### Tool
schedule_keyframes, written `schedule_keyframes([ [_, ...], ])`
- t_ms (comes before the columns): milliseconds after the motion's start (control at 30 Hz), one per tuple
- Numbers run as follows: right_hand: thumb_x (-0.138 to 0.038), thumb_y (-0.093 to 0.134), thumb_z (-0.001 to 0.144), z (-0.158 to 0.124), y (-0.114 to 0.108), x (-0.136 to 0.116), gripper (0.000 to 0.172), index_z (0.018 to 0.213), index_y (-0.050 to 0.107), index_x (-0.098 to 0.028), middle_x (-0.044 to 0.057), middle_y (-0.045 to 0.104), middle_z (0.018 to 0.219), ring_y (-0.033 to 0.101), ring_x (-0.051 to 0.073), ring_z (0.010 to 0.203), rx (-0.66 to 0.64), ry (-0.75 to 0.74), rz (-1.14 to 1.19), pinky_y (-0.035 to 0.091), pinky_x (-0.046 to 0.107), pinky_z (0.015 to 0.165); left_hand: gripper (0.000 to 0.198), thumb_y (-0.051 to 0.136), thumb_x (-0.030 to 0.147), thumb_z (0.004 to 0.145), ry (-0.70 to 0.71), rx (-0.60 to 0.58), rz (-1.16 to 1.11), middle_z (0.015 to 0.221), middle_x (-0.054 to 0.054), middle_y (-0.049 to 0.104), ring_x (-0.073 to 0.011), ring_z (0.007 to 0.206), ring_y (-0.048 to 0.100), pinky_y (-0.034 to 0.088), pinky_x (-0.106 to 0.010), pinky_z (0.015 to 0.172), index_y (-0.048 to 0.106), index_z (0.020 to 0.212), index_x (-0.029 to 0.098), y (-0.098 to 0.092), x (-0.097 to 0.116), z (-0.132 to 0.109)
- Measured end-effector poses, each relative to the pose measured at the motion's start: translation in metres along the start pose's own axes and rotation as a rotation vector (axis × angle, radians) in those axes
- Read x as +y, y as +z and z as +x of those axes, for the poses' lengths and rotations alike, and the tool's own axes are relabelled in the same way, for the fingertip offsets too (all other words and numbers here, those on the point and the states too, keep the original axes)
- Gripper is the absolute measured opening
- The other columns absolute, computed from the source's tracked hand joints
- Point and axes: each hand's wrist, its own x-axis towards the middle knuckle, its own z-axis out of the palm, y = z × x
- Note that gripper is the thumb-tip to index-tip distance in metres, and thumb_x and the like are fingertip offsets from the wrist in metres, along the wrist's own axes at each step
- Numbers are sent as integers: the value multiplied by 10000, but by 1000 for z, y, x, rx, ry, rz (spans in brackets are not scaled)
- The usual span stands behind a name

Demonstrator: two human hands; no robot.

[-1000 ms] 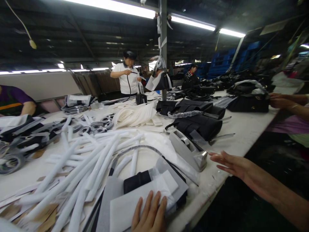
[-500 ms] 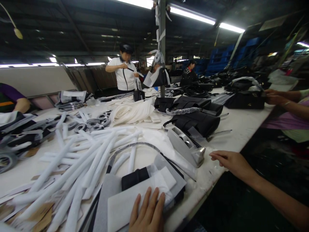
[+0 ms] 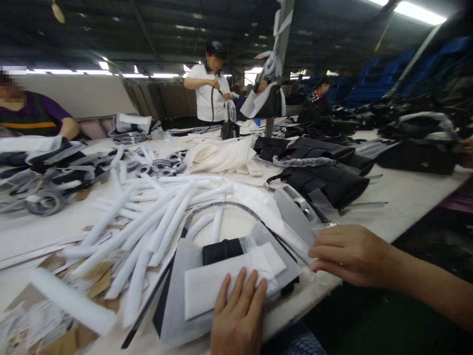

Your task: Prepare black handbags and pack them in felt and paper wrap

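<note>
Resting a left hand [image 3: 238, 313] with parted fingers on white foam [image 3: 209, 288] atop a black bag [image 3: 222, 252] in translucent wrap [image 3: 175, 303] at table [image 3: 414, 192] edge, poising a right hand [image 3: 349, 254] with bunched fingers, unclear on what, beside a dispenser [image 3: 287, 201]

White tubes [image 3: 173, 222] lie heaped on the desk [image 3: 406, 190], some over flat brown pieces [image 3: 99, 278]. Behind them sits a looped bundle of white strips [image 3: 218, 155], black bags [image 3: 328, 185] to its right. A dark bag [image 3: 274, 101] hangs by a post [image 3: 284, 44]; left of it stands a person in a white shirt [image 3: 209, 101].
</note>
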Motion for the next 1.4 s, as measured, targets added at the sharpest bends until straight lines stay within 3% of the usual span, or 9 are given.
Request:
schedule_keyframes([
  [100, -394, 499, 1019, 52, 16, -7, 328, 809, 680, -219, 35, 666, 716, 601, 186, 689, -210, -294, -110, 333, 327, 605, 364, 382, 238, 1059, -18, 59, 13, 1290, 8, 704, -195, 1277, 597, 189, -385, 1253, 719, 1196, 225, -1, 2, 4],
  [300, -445, 642, 930, 132, 60, -6, 296, 755, 717, -218, 30, 721, 747, 630, 173, 662, -502, -414, -156, 273, 307, 541, 365, 384, 223, 1049, 0, 84, 55, 1227, -17, 735, -193, 1243, 625, 212, -394, 1252, 737, 1141, 211, 0, 3, 7],
  [500, -577, 748, 800, 173, 86, -8, 373, 649, 739, -236, 33, 720, 633, 615, 177, 571, -651, -421, -173, 200, 302, 509, 370, 389, 221, 1043, -27, 177, 60, 1159, -14, 761, -190, 1192, 658, 210, -403, 1257, 756, 1081, 222, 12, 3, 2],
  [733, -658, 855, 577, 207, 103, 8, 443, 597, 704, -242, -20, 632, 509, 558, 161, 548, -788, -263, -84, 256, 280, 552, 350, 420, 194, 1032, -85, 299, 67, 1097, 3, 780, -179, 1128, 693, 287, -402, 1229, 767, 1012, 239, 28, 4, -3],
  [933, -644, 885, 509, 222, 128, 39, 489, 673, 708, -218, -80, 611, 538, 537, 118, 536, -946, -61, 131, 349, 237, 533, 351, 423, 185, 1030, -90, 353, 86, 1060, 17, 787, -159, 1095, 707, 303, -389, 1224, 763, 973, 251, 37, 4, -3],
  [1067, -597, 802, 726, 224, 132, 53, 443, 828, 733, -171, -42, 693, 692, 624, 135, 629, -982, -11, 283, 478, 252, 605, 356, 422, 191, 1030, -76, 379, 89, 1039, 17, 791, -154, 1079, 714, 303, -385, 1226, 764, 956, 260, 39, 2, -2],
  [1233, -497, 628, 921, 207, 106, 50, 358, 979, 741, -163, 62, 760, 922, 699, 199, 854, -757, 47, 332, 515, 318, 783, 357, 429, 194, 1030, -69, 392, 91, 1049, 37, 790, -157, 1079, 714, 296, -382, 1230, 771, 963, 272, 38, 1, 0],
  [1333, -550, 659, 852, 182, 94, 34, 478, 1164, 734, -195, 90, 756, 1110, 682, 263, 1043, -640, 57, 346, 476, 310, 887, 347, 437, 188, 1025, -70, 384, 86, 1057, 33, 788, -160, 1090, 709, 294, -384, 1230, 770, 976, 270, 36, 2, -1],
  [1400, -602, 769, 706, 167, 95, 25, 722, 1289, 678, -187, 120, 719, 1219, 650, 317, 1118, -650, 56, 364, 466, 345, 937, 329, 451, 191, 1023, -78, 374, 80, 1063, 34, 787, -160, 1092, 708, 293, -382, 1229, 768, 985, 271, 35, 3, -2],
])
